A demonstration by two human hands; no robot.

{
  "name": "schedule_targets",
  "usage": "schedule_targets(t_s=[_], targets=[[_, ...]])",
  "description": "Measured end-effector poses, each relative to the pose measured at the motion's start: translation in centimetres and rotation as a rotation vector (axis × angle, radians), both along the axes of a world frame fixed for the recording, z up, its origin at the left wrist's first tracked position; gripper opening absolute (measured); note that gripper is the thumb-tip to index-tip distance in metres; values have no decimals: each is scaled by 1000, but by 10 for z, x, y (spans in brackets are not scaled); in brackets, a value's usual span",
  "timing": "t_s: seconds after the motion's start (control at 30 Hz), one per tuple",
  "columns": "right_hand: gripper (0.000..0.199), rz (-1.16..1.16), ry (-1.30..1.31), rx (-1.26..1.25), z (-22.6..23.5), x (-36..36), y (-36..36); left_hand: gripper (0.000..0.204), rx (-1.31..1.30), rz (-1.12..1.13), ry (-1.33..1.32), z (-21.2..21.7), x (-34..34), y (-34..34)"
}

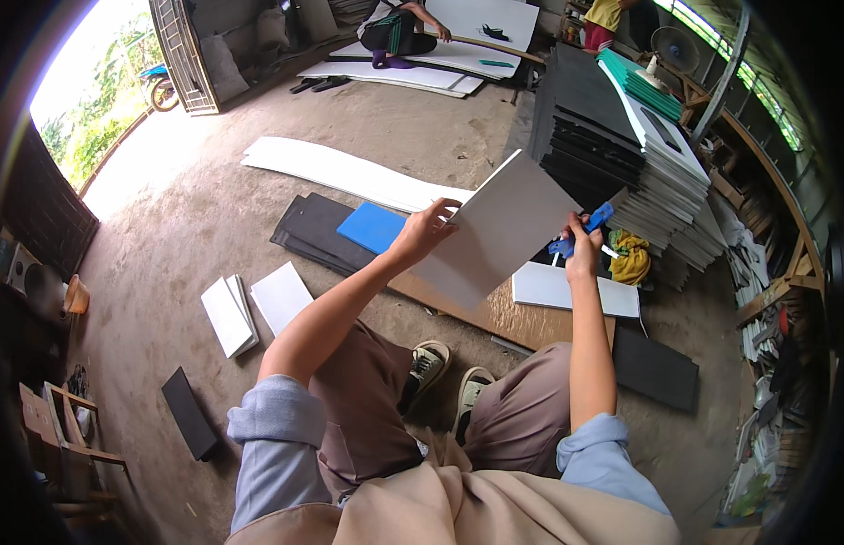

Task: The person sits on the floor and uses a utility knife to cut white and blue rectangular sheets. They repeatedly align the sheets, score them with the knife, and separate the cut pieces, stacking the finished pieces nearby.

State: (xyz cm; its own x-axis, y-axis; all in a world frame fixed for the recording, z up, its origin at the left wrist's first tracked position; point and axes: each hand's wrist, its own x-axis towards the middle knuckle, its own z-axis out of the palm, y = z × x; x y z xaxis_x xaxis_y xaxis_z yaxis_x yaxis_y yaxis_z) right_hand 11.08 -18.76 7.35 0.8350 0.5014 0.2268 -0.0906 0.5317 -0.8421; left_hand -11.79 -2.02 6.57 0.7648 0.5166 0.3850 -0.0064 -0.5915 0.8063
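Observation:
A flat white board point(504, 227), probably foam sheet, is held up tilted in front of me. My left hand point(426, 234) grips its left edge, fingers curled over the rim. My right hand point(581, 250) is closed round a blue hand tool point(601, 216) beside the board's right corner; its exact kind is hard to make out. Below the board lies a brown wooden plank point(476, 313) on the floor, with a white piece point(576, 289) on its right part. A blue sheet point(371, 227) rests on dark grey sheets point(313, 232) to the left.
White pieces point(229, 316) and a black block point(190, 413) lie on the floor at left. A long white strip point(349, 173) stretches beyond the plank. Tall stacks of black sheets point(595, 100) stand at right, near a yellow cloth point(631, 259). Another person point(399, 32) sits at the back.

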Motion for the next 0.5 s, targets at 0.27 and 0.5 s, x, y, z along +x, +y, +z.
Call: schedule_targets(t_s=[0.27,0.5], targets=[[9,34,423,204,-36,55,-28,32,25,-14,26,7,-3,9],[6,-122,522,-35,-83,68,-42,34,-450,-88,-45,-55,1,19]])
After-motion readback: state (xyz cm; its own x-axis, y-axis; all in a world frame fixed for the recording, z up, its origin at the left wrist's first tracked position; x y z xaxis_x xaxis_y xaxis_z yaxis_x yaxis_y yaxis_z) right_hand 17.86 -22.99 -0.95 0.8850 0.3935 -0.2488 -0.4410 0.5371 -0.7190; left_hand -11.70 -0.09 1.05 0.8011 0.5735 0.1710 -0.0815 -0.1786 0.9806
